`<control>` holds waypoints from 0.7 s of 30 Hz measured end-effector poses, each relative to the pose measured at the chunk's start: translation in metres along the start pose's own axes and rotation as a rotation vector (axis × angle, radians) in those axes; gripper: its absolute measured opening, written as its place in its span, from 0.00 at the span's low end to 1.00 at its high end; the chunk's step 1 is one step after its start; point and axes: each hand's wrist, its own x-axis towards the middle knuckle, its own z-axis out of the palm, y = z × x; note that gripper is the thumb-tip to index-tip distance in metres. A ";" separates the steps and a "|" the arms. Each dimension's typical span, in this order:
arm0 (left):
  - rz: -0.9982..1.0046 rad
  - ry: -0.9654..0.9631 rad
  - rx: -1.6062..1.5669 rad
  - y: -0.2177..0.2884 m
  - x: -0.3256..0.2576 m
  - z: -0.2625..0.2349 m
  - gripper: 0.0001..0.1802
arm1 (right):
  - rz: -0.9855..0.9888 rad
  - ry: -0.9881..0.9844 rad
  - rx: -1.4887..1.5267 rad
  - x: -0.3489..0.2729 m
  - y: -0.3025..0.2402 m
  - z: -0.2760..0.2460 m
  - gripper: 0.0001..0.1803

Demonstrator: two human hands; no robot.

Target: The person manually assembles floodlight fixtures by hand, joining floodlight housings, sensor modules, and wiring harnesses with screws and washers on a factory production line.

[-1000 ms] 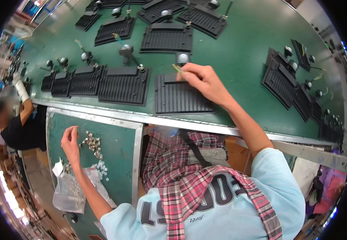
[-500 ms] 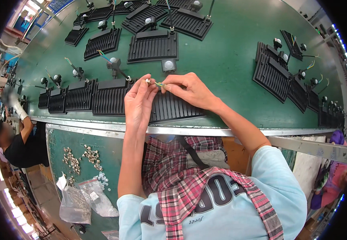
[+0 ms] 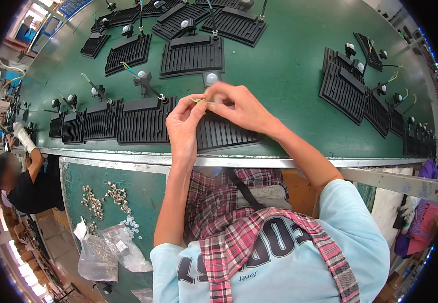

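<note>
Over the near edge of the green conveyor belt (image 3: 289, 65), both my hands met above a black ribbed housing (image 3: 224, 134) that lay flat just beside the metal rail (image 3: 229, 162). My left hand (image 3: 183, 126) was closed to a pinch, thumb and forefinger pressed on the end of a thin yellow-green wire (image 3: 197, 100), the other fingers curled in loosely. My right hand (image 3: 241, 108) was likewise pinched shut on the same wire from the other side, its fingertips nearly touching those of the left. Whether the wire was joined to anything below my fingers I could not tell, since my hands covered that part of the housing.

Just beyond my right fingertips sat a small round white-domed sensor (image 3: 211, 78) at the foot of another ribbed housing (image 3: 192, 54). To my left a row of similar housings (image 3: 113, 121) lay edge to edge along the belt.

Below the rail, on a lower green shelf (image 3: 77, 174), lay heaps of small metal fittings (image 3: 103, 198) and clear plastic bags (image 3: 110, 252). Another person in a black shirt (image 3: 37, 187) worked at the far left.
</note>
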 end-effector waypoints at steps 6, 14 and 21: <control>0.019 0.030 0.094 -0.009 0.011 0.020 0.15 | 0.007 0.025 0.288 0.002 -0.005 -0.007 0.12; 0.365 -0.281 0.874 -0.028 -0.018 0.043 0.17 | 0.068 0.104 -0.082 -0.006 -0.010 -0.078 0.11; 0.608 -0.558 1.309 -0.054 -0.032 0.042 0.22 | 0.280 -0.016 -0.477 -0.001 -0.053 -0.095 0.12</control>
